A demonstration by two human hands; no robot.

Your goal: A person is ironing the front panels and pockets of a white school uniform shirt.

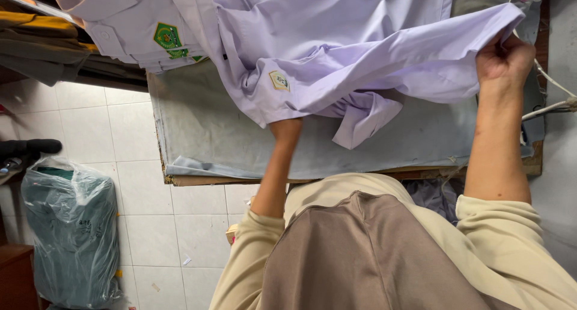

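Over white floor tiles (90,129), padded worktop (204,135) carried a lilac shirt (336,51); right hand (503,60) grip clamped on its edge, left hand (286,129) under cloth, grip unclear.

Left hand (286,129) mostly buried under lilac shirt (336,51), grip unreadable. Shirt and folded stack (138,33) clipped by top edge. Badge (279,81) print too small to resolve.

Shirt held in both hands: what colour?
Pale lilac cotton shirt, with a small cream chest badge; the head view shows it.
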